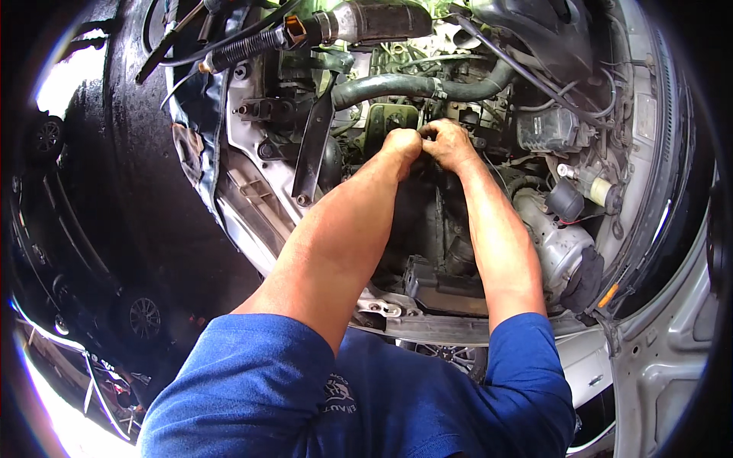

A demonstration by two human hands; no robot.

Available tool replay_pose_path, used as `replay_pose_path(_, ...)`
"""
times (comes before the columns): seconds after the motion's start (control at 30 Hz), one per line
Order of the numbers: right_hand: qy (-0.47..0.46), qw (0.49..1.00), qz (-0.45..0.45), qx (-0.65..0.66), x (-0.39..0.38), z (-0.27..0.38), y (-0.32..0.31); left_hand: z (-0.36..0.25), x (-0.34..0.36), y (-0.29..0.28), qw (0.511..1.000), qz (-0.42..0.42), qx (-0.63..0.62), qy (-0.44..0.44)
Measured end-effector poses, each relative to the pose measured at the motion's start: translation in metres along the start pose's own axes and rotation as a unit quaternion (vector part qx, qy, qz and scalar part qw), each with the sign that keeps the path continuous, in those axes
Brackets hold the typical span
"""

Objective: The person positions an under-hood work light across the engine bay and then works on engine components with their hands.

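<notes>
Working close together deep in the engine bay, the left hand (pixel 402 143) and right hand (pixel 450 145) meet just below the curved hose (pixel 382 88), beside the square plate (pixel 391 120). The left fingers fold away from view, so I cannot tell whether they grip anything; the right thumb and forefinger curl toward each other in a loop, but what lies at their tips is hidden. Whatever is being handled therefore sits between the fingertips, too covered to name. The job looks under way rather than finished: the bay is opened up, and both hands are busy at one spot. The hose spans the bay with a clamp (pixel 439 89) around it, so that much seems fitted; whether a fastening at the hands is off or on does not show. What remains cannot be counted from here. The hose is thick, smooth and dull black, bending near its right end, while the duct (pixel 243 56) is finely ribbed. The bracket (pixel 313 145) is a flat, dark strip, tilted, with a rounded lower end. At right, the booster (pixel 560 243) is a rounded, pale grey metal drum with dull, smudged skin, and the cloth (pixel 584 279) beside it is black, soft and crumpled.
</notes>
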State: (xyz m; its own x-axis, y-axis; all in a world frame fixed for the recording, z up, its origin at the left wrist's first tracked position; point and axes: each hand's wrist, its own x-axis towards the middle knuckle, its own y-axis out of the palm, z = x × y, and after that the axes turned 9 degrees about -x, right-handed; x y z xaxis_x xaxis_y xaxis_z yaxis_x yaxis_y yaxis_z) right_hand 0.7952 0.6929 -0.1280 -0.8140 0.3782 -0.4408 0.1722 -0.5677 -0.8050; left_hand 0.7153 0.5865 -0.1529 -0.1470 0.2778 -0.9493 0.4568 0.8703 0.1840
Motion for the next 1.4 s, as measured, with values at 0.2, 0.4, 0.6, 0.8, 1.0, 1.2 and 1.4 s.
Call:
replay_pose_path(0.2, -0.003, 0.998, 0.041, 0.044, -0.002, -0.006, -0.012, -0.011, -0.012, 0.005, 0.995, 0.036, -0.084, -0.047)
replay_pose_path(0.4, 0.015, 0.994, 0.093, 0.057, 0.004, 0.001, -0.018, -0.006, -0.002, -0.003, 0.994, 0.066, -0.065, -0.05)
replay_pose_path(0.6, 0.041, 0.979, 0.147, 0.136, 0.005, -0.003, -0.016, 0.002, 0.006, -0.003, 0.993, 0.076, -0.076, -0.054)
replay_pose_path(0.8, 0.03, 0.991, 0.13, -0.024, -0.011, -0.01, -0.034, 0.035, 0.054, 0.02, 0.991, 0.069, 0.111, -0.007)
replay_pose_path(1.0, 0.04, 0.985, 0.163, -0.04, -0.002, 0.004, -0.024, 0.032, 0.056, 0.012, 0.997, -0.03, 0.069, -0.033)
replay_pose_path(1.2, 0.018, 0.985, 0.165, -0.046, 0.006, 0.021, -0.026, -0.011, -0.009, 0.006, 0.995, -0.032, -0.07, -0.064)
replay_pose_path(1.4, 0.002, 0.977, 0.186, -0.101, 0.012, 0.027, -0.02, -0.01, -0.013, 0.001, 0.992, -0.02, -0.106, -0.065)
